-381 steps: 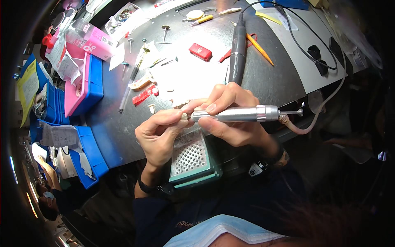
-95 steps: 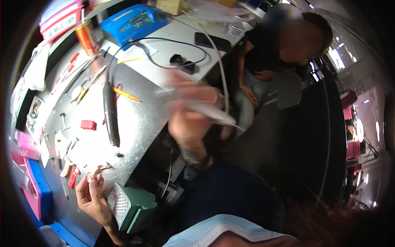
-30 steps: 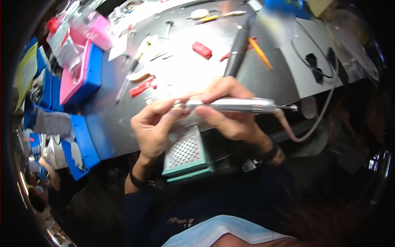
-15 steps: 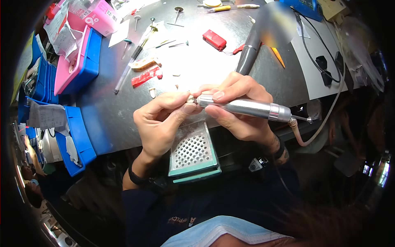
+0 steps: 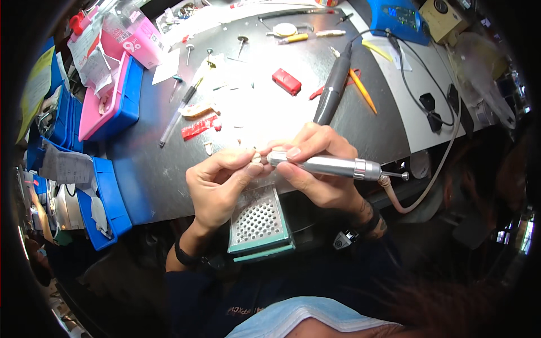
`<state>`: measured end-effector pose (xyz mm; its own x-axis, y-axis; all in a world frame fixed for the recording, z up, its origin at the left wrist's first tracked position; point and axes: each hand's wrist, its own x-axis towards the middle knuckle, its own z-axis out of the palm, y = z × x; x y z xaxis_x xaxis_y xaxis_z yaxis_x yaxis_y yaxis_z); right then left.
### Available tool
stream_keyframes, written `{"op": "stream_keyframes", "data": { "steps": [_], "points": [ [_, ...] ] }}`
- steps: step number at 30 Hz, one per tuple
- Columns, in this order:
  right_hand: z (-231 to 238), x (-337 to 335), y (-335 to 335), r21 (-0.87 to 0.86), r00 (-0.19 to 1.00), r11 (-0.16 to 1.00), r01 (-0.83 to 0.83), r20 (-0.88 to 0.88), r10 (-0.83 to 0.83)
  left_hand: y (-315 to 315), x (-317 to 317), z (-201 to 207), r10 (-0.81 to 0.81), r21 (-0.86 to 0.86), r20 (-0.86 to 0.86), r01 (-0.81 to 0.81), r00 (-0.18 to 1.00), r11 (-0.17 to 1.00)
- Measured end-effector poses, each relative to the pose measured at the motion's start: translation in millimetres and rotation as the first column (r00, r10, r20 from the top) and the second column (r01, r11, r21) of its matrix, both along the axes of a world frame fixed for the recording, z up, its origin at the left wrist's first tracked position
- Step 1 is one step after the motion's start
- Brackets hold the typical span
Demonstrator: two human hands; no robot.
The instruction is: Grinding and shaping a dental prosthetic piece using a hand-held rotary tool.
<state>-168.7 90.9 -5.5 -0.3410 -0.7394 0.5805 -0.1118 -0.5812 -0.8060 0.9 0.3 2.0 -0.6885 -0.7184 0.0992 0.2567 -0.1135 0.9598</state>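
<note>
A blue bin (image 5: 131,93) stands at the left edge of the counter (image 5: 163,188). The left hand (image 5: 217,190) pinches a small pale piece (image 5: 256,158) between thumb and fingers above the counter's near edge. A perforated tray (image 5: 259,222) projects from that edge. The right hand (image 5: 328,188) grips a silver handpiece (image 5: 338,167), nose just beside the piece; contact cannot be determined. An orange tool (image 5: 363,92) lies toward the right edge.
</note>
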Motion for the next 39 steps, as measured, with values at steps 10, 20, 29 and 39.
{"op": "stream_keyframes", "data": {
  "steps": [10, 20, 29, 39],
  "points": [
    [-1.9, 1.7, -1.4, -0.029, 0.994, 0.996, -0.084, 0.060, 0.086, -2.2, 1.1, 0.4, -0.048, 0.040, -0.025, 0.049, 0.999, 0.998],
    [0.2, -1.9, 2.2, 0.040, 0.991, 0.991, -0.129, -0.013, 0.130, -2.6, 1.4, -0.1, -0.036, -0.060, 0.000, 0.036, 0.999, 0.998],
    [-0.2, 0.3, 1.0, -0.008, 0.991, 0.992, -0.126, 0.045, 0.126, -2.6, 0.5, -1.3, -0.031, -0.069, -0.034, 0.029, 0.999, 0.997],
    [0.9, -2.2, 1.0, -0.012, 0.993, 0.997, -0.073, -0.092, 0.072, -2.5, 1.5, -3.0, -0.019, -0.073, -0.024, 0.017, 1.000, 0.997]
  ]
}}
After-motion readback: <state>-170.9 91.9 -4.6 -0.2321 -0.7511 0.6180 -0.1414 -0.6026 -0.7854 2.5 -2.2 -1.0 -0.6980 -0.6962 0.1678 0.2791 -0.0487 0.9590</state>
